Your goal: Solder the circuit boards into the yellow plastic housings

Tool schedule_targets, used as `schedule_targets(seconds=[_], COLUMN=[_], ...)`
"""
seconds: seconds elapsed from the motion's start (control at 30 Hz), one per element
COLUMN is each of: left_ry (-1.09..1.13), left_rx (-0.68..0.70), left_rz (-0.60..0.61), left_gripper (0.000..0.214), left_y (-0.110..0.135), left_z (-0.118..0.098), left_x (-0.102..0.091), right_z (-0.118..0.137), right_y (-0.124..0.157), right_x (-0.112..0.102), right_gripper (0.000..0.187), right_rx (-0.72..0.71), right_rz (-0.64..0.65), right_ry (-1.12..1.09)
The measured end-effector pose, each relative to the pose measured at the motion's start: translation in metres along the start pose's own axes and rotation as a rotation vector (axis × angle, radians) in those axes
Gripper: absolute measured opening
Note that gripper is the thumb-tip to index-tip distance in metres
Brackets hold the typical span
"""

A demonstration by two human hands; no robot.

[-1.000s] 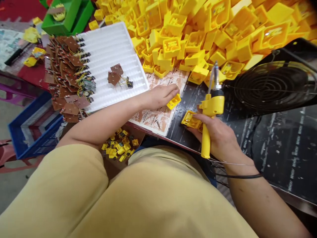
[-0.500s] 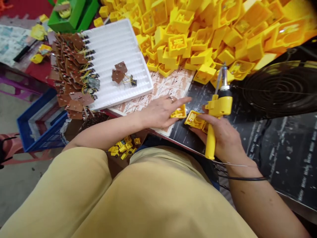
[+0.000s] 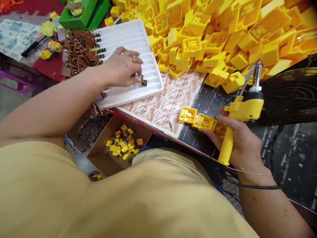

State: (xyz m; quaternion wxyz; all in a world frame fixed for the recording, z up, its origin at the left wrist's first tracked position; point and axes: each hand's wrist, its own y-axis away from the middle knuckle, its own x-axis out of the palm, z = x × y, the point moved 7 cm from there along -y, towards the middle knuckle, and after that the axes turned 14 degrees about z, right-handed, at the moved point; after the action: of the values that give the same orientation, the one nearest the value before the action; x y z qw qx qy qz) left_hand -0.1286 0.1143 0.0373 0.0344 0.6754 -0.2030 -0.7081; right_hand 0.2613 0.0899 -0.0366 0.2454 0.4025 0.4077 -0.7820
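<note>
My left hand [image 3: 123, 67] is over the white foam tray [image 3: 151, 66], palm down, with its fingers bent and apart. It covers the spot where small brown circuit boards lay; a black connector with thin wires [image 3: 143, 81] shows beside the thumb. My right hand [image 3: 244, 142] is closed around a yellow soldering gun [image 3: 245, 109], its metal tip pointing up and away. Thumb and fingers of that same hand also hold a yellow plastic case [image 3: 218, 128]. Two more open yellow cases [image 3: 187, 115] lie in a row against it at the bench edge.
A large heap of yellow cases [image 3: 193, 46] covers the back of the bench. Brown circuit boards [image 3: 79, 49] are stacked along the tray's left side. A round black fan [image 3: 292, 92] stands at right. Below is a cardboard box [image 3: 99, 158] with small yellow parts; green bins [image 3: 76, 16] stand back left.
My left hand has left the yellow case at the bench edge and moved left onto the foam tray, over the brown boards. My right hand still grips the soldering gun; the view has shifted.
</note>
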Motion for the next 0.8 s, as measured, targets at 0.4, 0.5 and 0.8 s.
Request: schedule_targets(seconds=[0.4,0.5,0.8], left_ry=[1.529,1.645,1.319], left_rx=[-0.139,-0.121,0.045], left_rz=[-0.068,-0.002,-0.139], left_gripper=[0.025,0.026,0.036], left_y=[-0.032,-0.046,-0.079], left_z=[-0.104,-0.128,-0.123], left_x=[-0.004,0.004,-0.042], right_z=[0.024,0.024,0.017], right_y=[-0.012,-0.033,-0.038], right_x=[-0.021,-0.011,-0.015], right_gripper=[0.022,0.022,0.03], right_rx=[0.156,0.163,0.184], right_rz=[-0.22,-0.192,-0.136], right_ry=[-0.174,-0.209,-0.184])
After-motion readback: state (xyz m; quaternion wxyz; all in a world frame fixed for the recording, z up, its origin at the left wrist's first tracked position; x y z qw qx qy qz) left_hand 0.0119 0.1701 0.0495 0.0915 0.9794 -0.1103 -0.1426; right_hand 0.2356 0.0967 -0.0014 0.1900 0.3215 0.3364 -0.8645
